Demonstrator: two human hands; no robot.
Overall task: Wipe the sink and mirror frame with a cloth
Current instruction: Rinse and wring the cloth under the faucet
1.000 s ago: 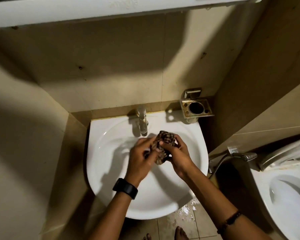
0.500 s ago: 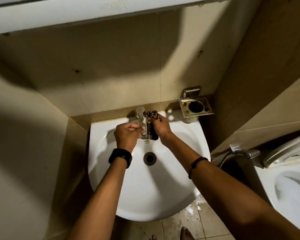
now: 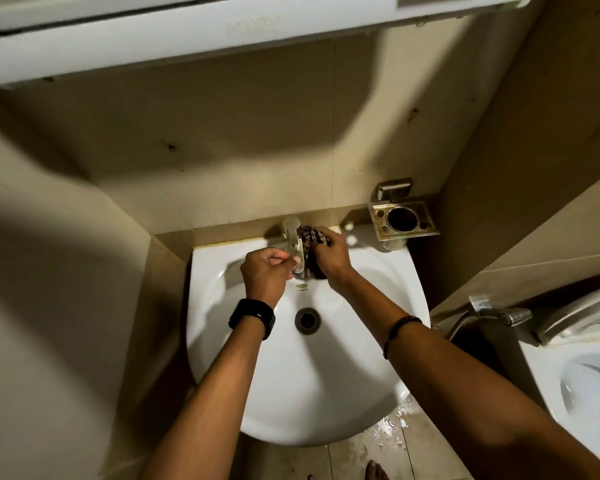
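A white round sink (image 3: 326, 393) hangs on the tiled wall, with a drain (image 3: 307, 319) in its middle. At its back edge stands a chrome tap (image 3: 294, 242). My right hand (image 3: 331, 256) presses a dark patterned cloth (image 3: 313, 239) against the tap's right side. My left hand (image 3: 265, 271), with a black watch on the wrist, is closed around the tap's spout from the left. The white mirror frame (image 3: 187, 32) runs along the top of the view.
A metal holder (image 3: 404, 219) is fixed to the wall right of the tap. A spray nozzle (image 3: 506, 315) and a white toilet (image 3: 582, 386) are at the right. The floor tiles (image 3: 378, 441) below the sink are wet. Walls close in on both sides.
Both hands left the bowl's middle, where they held the cloth together, and went up to the tap. The cloth is now in my right hand only, against the tap.
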